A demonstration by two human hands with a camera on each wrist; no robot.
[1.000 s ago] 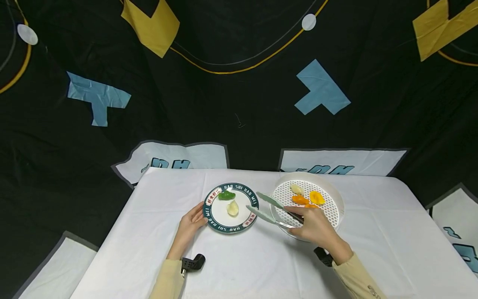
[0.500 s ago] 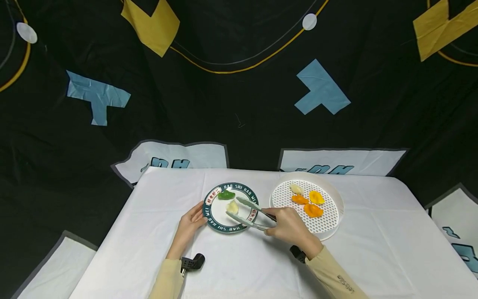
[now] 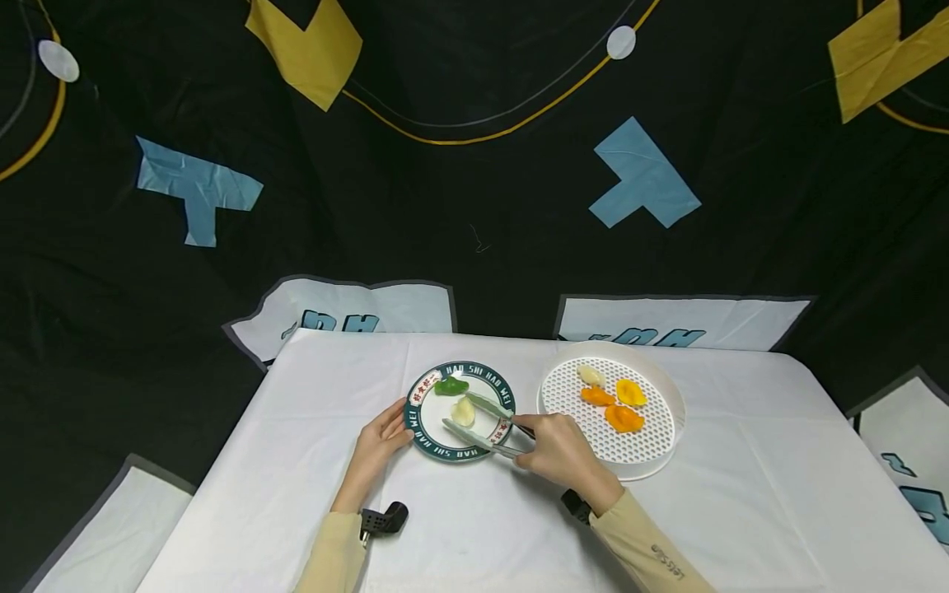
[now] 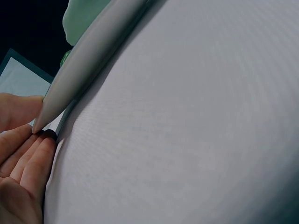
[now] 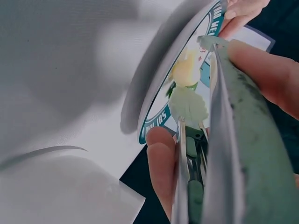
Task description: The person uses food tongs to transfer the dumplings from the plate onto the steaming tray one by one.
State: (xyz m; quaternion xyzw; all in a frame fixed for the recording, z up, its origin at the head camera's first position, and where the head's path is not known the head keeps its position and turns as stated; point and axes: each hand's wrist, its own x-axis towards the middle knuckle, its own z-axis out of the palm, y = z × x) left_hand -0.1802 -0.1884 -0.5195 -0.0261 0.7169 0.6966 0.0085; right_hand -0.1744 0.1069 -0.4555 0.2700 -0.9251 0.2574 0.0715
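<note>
Your left hand (image 3: 381,449) pinches the teal-rimmed white plate (image 3: 454,454); your right hand (image 3: 561,451) grips green-tipped tongs (image 3: 483,443), spread, contact unclear. Cream lump (image 3: 463,413) and green piece (image 3: 451,386) remain; perforated white tray (image 3: 643,447) holds four pieces (image 3: 624,418).

Black curtain (image 3: 415,214) behind white tablecloth (image 3: 460,535); high up, yellow patches (image 3: 313,62) and curved yellow line (image 3: 437,142) with white dots (image 3: 620,42); lower, blue patches (image 3: 647,177) well apart; beyond tablecloth, white panels (image 3: 404,302) with blue letters (image 3: 361,324)

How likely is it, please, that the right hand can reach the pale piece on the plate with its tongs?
Probably yes: in the head view, the right hand holds open tongs whose tips flank the pale piece, and the green piece beyond leaves the way free.
</note>
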